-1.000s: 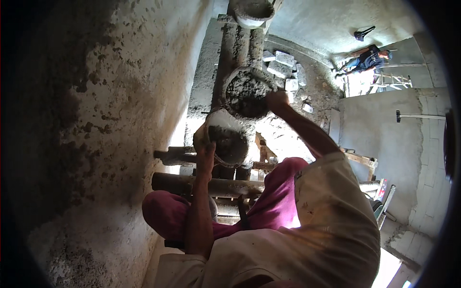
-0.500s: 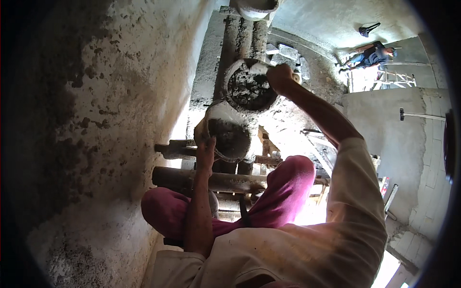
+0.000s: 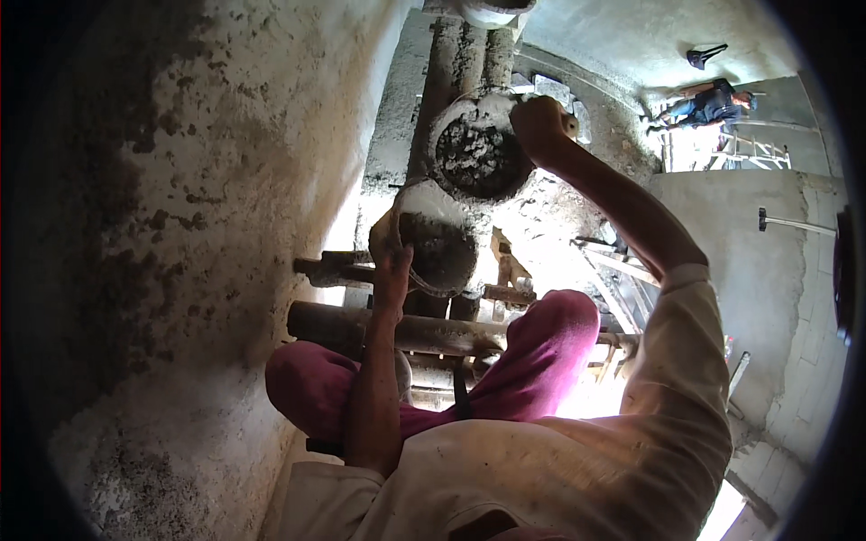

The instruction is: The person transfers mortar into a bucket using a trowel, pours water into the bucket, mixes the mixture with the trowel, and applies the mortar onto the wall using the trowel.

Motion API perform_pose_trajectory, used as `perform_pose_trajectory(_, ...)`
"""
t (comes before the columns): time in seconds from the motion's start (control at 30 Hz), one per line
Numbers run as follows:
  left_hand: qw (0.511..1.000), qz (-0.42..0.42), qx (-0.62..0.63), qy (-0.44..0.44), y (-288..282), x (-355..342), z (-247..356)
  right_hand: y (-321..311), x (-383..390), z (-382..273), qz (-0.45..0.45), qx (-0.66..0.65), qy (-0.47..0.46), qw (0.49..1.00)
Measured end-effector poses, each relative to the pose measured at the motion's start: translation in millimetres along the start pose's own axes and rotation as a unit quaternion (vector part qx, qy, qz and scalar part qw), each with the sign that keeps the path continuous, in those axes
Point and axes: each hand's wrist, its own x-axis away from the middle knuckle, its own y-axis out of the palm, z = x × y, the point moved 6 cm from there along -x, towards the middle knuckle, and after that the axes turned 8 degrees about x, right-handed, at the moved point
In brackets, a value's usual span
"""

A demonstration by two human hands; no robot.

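My right hand (image 3: 541, 131) is closed round the handle of a trowel (image 3: 570, 125), at the right rim of the far bucket (image 3: 439, 167). Lumpy grey mortar (image 3: 476, 153) fills part of that bucket; my fist hides much of the tool. Nearer to me, a second bucket (image 3: 424, 196) tilts with its mouth toward me and dark, wet residue inside. Its left side is in the grip of my left hand (image 3: 393, 266), fingers partly behind the wall. The two buckets stand close together on wooden planks.
Rough plastered wall (image 3: 225, 180) rises close on my left. Wooden poles (image 3: 433, 335) cross under my bent legs, with bright gaps below. Another bucket (image 3: 492, 16) stands at the far end of the planks (image 3: 446, 59). At far right a person (image 3: 708, 104) is near a ladder-like frame (image 3: 753, 151).
My right fist with the trowel has moved slightly right and up, toward the far bucket's edge. My left hand keeps its hold on the near bucket. The view has shifted a little.
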Motion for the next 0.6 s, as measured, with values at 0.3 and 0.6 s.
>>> perform_pose_trajectory(0.3, 0.974, 0.061, -0.108, 0.190, -7.6, -15.3, -2.3, 0.4, 0.4, -32.7, 0.037, -0.079, -0.023, 0.996)
perform_pose_trajectory(0.6, 1.000, -0.011, 0.002, 0.002, 8.5, -5.8, -1.1, 52.3, -20.3, -64.8, -0.023, -0.045, -0.002, 0.999)
